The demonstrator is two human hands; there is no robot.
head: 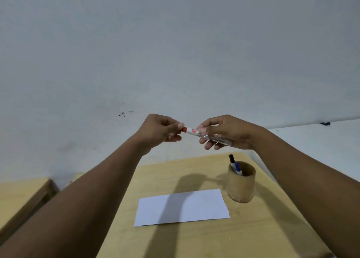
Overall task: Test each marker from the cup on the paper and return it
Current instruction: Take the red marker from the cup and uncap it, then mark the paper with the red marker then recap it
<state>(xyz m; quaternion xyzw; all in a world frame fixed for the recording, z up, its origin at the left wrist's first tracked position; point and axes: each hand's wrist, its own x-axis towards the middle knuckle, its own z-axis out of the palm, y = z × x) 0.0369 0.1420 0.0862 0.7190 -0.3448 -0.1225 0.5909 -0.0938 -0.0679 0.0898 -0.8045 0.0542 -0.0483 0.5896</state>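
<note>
1. Marker (pixel 194 132), red-capped with a white barrel, is held level in the air between both hands, above the far edge of the table (pixel 253 238) and in front of the pale wall (pixel 175 53).
2. Left hand (pixel 159 130) pinches the red cap end between thumb and fingertips (pixel 180 125), the other fingers curled in under the palm.
3. Right hand (pixel 228 133) grips the barrel (its far end looks clear or glossy, and blurred), with thumb on top and fingers wrapped underneath; the barrel's tail pokes out past the palm.
4. Cup (pixel 242 181), a tan cylinder, stands upright on the table below the right hand, just beside the paper's far right corner.
5. Two more markers lean inside the cup: a black-capped marker (pixel 231 158) sticking out above the rim, and a blue marker (pixel 237 168) lower down.
6. Paper (pixel 182 207), a white sheet, lies flat on the table near its middle, partly darkened by the arms' shadows.
7. Nothing lies between the hands and the paper.
8. A second wooden surface (pixel 23 195) sits apart at the left.
</note>
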